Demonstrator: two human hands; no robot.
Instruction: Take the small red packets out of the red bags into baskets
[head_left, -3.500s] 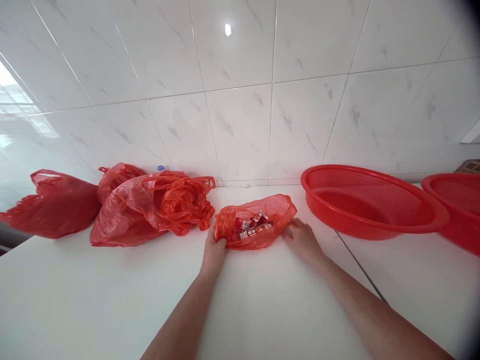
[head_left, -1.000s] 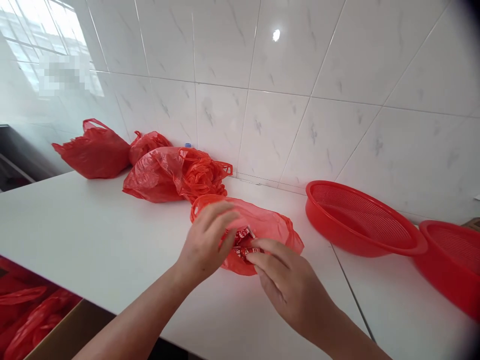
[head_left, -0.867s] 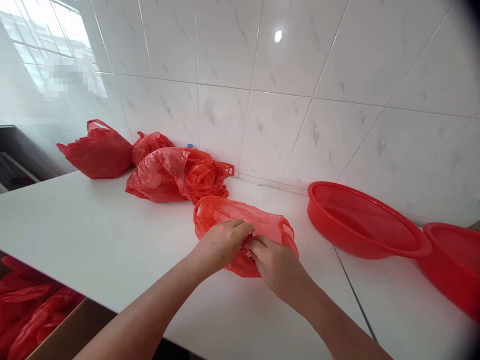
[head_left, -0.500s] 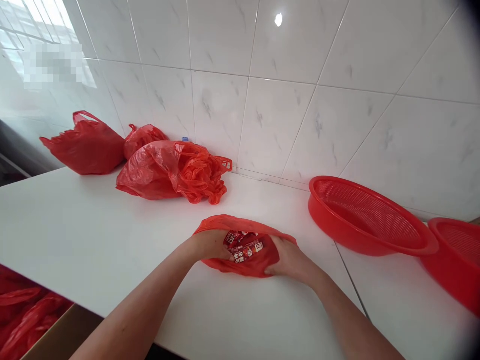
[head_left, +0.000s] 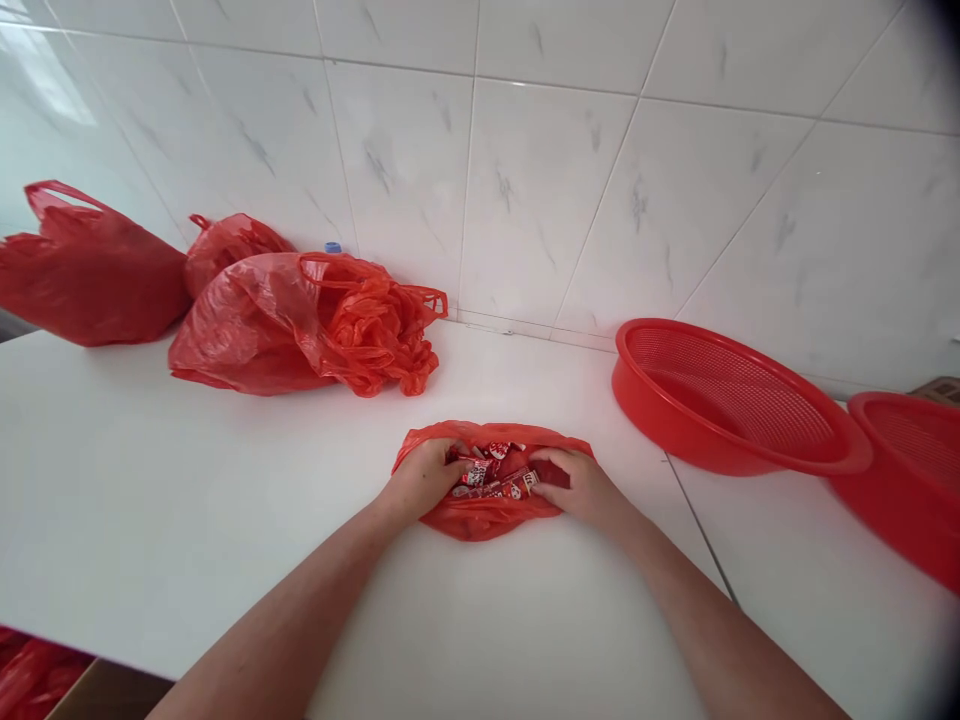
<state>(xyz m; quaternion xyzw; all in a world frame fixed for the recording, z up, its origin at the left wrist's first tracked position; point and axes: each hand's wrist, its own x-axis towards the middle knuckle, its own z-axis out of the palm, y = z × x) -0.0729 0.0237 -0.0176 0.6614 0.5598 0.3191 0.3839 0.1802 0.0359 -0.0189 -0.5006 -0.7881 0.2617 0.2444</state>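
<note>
A small red plastic bag [head_left: 480, 515] lies on the white table [head_left: 225, 520] right in front of me, its mouth pulled wide. Inside it I see several small red-and-white packets [head_left: 495, 475]. My left hand [head_left: 424, 478] grips the bag's left edge with curled fingers. My right hand [head_left: 581, 488] holds the right edge the same way, fingers tucked into the opening.
Three fuller red plastic bags [head_left: 300, 325] sit at the back left against the tiled wall. Two red mesh baskets [head_left: 735, 405] stand to the right, the second one [head_left: 911, 470] partly cut off. More red bags in a cardboard box [head_left: 45, 680] show below the table's left edge.
Both hands have moved apart from the middle of the bag to its two edges and spread its mouth open, exposing the packets. The bag now lies closer to me and flatter.
</note>
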